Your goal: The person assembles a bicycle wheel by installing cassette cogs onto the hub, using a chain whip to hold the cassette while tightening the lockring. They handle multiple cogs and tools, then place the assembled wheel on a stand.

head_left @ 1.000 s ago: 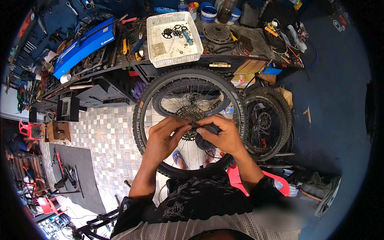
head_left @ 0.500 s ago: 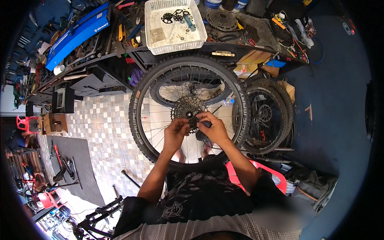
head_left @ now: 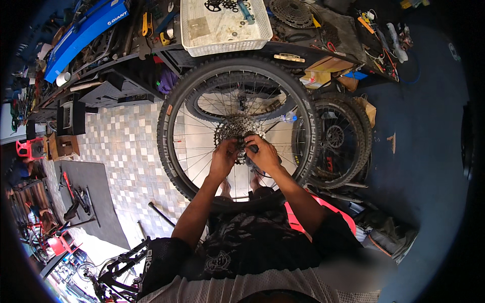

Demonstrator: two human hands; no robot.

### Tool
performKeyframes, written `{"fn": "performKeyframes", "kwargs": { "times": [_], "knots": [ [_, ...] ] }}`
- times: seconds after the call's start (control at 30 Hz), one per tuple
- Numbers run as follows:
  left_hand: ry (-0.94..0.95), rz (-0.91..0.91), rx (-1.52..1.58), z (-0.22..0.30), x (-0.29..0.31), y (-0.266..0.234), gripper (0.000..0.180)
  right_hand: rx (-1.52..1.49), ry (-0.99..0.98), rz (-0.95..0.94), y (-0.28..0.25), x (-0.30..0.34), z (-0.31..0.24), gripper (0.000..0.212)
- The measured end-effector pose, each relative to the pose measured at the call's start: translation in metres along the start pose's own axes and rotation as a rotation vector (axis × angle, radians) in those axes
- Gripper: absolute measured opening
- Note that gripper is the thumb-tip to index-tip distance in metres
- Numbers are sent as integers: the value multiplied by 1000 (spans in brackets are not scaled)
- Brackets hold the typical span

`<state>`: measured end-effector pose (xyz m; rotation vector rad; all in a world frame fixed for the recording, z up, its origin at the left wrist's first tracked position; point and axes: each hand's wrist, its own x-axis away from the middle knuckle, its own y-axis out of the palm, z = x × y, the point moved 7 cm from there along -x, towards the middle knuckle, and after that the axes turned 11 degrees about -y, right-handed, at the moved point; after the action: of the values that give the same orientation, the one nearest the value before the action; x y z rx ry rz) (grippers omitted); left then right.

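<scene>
A bicycle wheel (head_left: 306, 101) with a knobby black tyre stands in front of me, its sprocket cassette (head_left: 236, 125) facing me. Both hands are at the middle of the cassette, by the hub. My left hand (head_left: 223, 158) is closed, its fingertips pinched at the hub; whatever lies between them is hidden. Close beside it, my right hand (head_left: 264, 157) has its thumb and fingers bent together at the same spot. A small black object (head_left: 253, 148) shows within its grip, its kind unclear. The fingers cover the centre of the hub.
On the workbench behind the wheel stands a white plastic basket (head_left: 227, 47) holding a derailleur-like part. A large loose cassette (head_left: 292, 12) lies to its right. More wheels (head_left: 348, 177) lean at the right. A red chair (head_left: 343, 214) is beside my right arm. A dark mat (head_left: 96, 202) lies at left.
My view has shifted slightly, so the bench sits higher in the picture. Both hands remain at the hub and have drawn closer together; the right fingers have moved in toward the left fingertips.
</scene>
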<state>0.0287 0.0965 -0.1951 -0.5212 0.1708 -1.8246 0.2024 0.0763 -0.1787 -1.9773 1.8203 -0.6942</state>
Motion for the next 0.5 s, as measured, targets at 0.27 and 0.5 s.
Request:
{"fn": "performKeyframes", "kwargs": {
  "times": [0.27,0.5],
  "knots": [
    [-16,-1,-42,-6,-11,-1,47,139,-92,10,2,-9,-7,32],
    [-20,3,-40,-8,-14,1,43,155,-125,11,2,-13,-9,31]
  ]
}}
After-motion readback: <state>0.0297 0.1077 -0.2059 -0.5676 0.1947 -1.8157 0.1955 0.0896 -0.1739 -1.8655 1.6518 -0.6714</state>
